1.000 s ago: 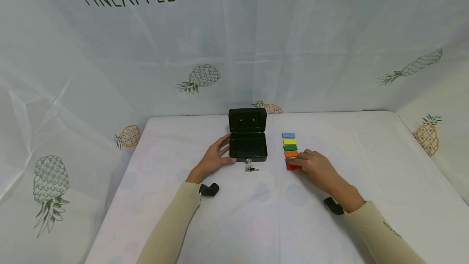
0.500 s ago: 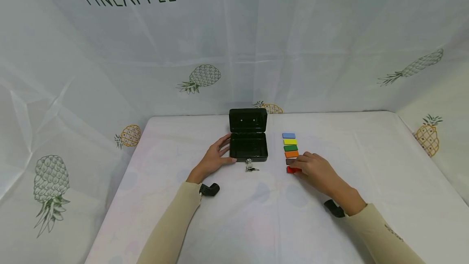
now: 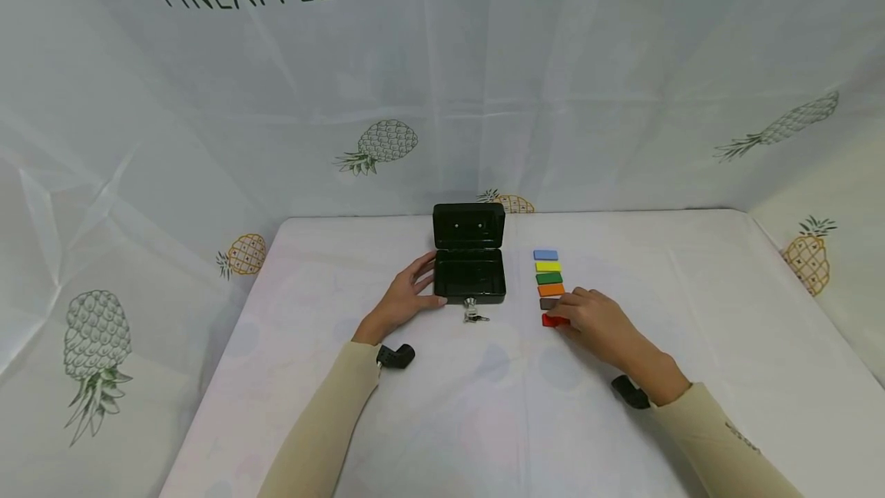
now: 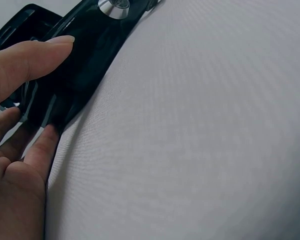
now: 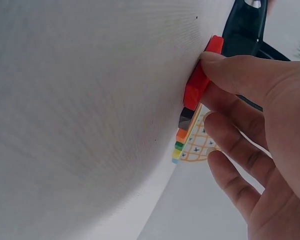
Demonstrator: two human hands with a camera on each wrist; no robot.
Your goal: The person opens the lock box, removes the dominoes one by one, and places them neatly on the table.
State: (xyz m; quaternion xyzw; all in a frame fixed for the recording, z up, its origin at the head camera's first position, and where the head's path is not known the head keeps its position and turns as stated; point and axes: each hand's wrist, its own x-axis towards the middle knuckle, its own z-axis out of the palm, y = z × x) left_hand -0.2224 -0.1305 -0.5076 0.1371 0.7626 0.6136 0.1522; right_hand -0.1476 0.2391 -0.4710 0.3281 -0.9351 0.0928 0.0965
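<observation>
A small black cash box [image 3: 470,277] stands with its lid raised at the middle of the table. My left hand [image 3: 402,302] rests against its left side, thumb at the front corner and fingers fairly straight and spread. In the left wrist view the thumb [image 4: 30,62] lies against the black wall. My right hand [image 3: 600,327] pinches a red rectangular block [image 5: 197,82] between thumb and forefinger, at the near end of a column of blocks; its other fingers are loosely bent. Directly beyond lies a dark brown block [image 3: 548,303], partly covered by the fingers.
Beyond the brown block, orange [image 3: 551,290], green [image 3: 549,278], yellow [image 3: 548,267] and blue [image 3: 545,255] blocks lie in a column, right of the box. Keys [image 3: 475,318] hang at the box's front lock. A pineapple-print cloth [image 3: 594,98] rises behind the table [image 3: 442,421].
My right hand has shifted the red block slightly nearer to me, showing more of the brown block beyond it. The left hand and the cash box have stayed put.
</observation>
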